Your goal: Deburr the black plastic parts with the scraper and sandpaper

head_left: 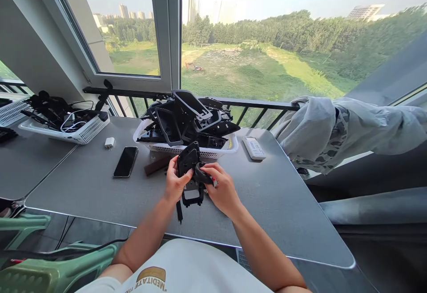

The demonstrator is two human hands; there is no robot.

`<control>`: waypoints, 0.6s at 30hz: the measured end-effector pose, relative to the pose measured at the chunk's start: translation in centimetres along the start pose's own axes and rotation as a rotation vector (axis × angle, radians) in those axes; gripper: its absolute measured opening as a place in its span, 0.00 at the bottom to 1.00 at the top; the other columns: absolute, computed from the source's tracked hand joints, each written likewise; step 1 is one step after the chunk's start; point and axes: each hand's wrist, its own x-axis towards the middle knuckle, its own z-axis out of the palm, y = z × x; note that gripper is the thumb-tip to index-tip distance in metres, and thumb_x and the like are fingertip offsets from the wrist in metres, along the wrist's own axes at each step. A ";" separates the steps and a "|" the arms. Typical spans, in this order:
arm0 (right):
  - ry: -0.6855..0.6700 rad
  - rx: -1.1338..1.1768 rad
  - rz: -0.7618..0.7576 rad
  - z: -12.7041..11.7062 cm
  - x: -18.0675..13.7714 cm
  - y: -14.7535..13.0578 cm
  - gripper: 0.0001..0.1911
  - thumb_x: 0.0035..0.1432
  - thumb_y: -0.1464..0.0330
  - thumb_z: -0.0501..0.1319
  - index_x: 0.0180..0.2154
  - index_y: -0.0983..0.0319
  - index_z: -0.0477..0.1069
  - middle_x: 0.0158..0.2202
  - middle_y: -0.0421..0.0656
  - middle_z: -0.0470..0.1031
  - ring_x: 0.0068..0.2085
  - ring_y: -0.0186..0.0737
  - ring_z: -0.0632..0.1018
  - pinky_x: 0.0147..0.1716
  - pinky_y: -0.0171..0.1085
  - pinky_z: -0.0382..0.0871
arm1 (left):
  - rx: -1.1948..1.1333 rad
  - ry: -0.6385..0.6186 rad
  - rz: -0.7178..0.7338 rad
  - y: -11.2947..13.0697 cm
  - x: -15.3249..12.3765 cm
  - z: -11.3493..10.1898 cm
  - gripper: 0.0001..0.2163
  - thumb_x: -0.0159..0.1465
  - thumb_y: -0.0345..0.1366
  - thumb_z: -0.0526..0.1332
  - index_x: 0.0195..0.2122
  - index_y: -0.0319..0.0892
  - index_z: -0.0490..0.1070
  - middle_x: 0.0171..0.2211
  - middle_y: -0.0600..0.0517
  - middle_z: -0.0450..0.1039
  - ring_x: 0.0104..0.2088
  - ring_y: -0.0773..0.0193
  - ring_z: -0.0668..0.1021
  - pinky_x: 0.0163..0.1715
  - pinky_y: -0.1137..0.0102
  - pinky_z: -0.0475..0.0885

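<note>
My left hand grips the left side of a black plastic frame part, held upright over the grey table. My right hand pinches a dark piece against the part's right side. A second black frame piece and a thin black strip hang below my hands. Just behind them stands a white basket heaped with several similar black plastic parts.
A black phone, a small white charger and a brown bar lie left of the basket. A white remote lies on its right. Another white basket of parts and cables sits far left. Grey cloth drapes over the railing; green stools stand below.
</note>
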 end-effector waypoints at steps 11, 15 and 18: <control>0.108 0.106 -0.019 -1.2 1.3 -0.9 0.13 0.54 0.75 0.59 0.39 0.57 0.78 0.39 0.44 0.77 0.40 0.40 0.78 0.40 0.38 0.74 | 0.211 -0.027 0.168 -1.4 -0.4 -0.1 0.30 0.44 0.40 0.72 0.48 0.44 0.63 0.40 0.50 0.75 0.40 0.60 0.79 0.38 0.69 0.73; 0.005 0.112 -0.069 -0.5 0.7 -1.2 0.16 0.52 0.77 0.59 0.39 0.56 0.78 0.41 0.45 0.75 0.41 0.40 0.78 0.41 0.39 0.74 | 0.216 -0.042 0.166 -1.4 -0.5 -0.4 0.32 0.42 0.42 0.73 0.48 0.44 0.62 0.41 0.50 0.75 0.40 0.59 0.79 0.39 0.68 0.73; -0.057 0.222 -0.037 -1.5 0.9 -1.0 0.09 0.54 0.73 0.61 0.35 0.57 0.78 0.36 0.44 0.75 0.37 0.40 0.77 0.34 0.37 0.74 | 0.272 -0.067 0.156 -1.3 -0.6 -0.6 0.32 0.44 0.41 0.72 0.49 0.44 0.62 0.41 0.50 0.75 0.41 0.58 0.79 0.42 0.66 0.74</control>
